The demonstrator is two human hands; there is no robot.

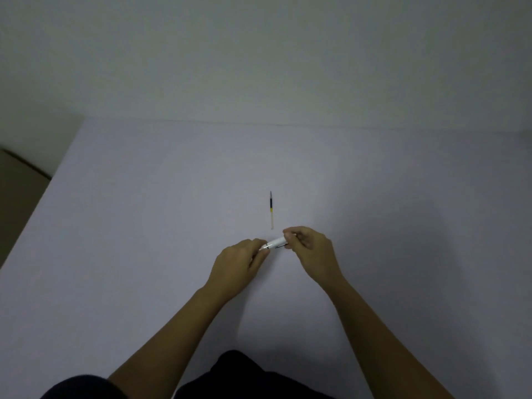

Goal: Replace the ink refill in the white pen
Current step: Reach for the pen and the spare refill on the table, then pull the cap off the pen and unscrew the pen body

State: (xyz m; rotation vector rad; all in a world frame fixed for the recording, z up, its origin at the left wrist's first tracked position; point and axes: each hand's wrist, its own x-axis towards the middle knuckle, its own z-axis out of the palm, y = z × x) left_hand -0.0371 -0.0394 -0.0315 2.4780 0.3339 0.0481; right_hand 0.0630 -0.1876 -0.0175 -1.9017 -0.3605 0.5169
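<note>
I hold the white pen [276, 243] above the table between both hands, lying almost level with its tip end to the left. My left hand [237, 263] pinches the tip end. My right hand [309, 244] grips the rear part of the barrel. Only a short white stretch of the pen shows between my fingers. An ink refill [271, 210] lies on the table just beyond my hands, pointing away from me, with dark ink in its far half, a yellow band and a clear near end.
The pale table [144, 226] reaches to a white wall at its far edge. Its left edge runs diagonally, with brown floor [17, 191] beyond it. My dark clothing [230, 378] shows at the bottom.
</note>
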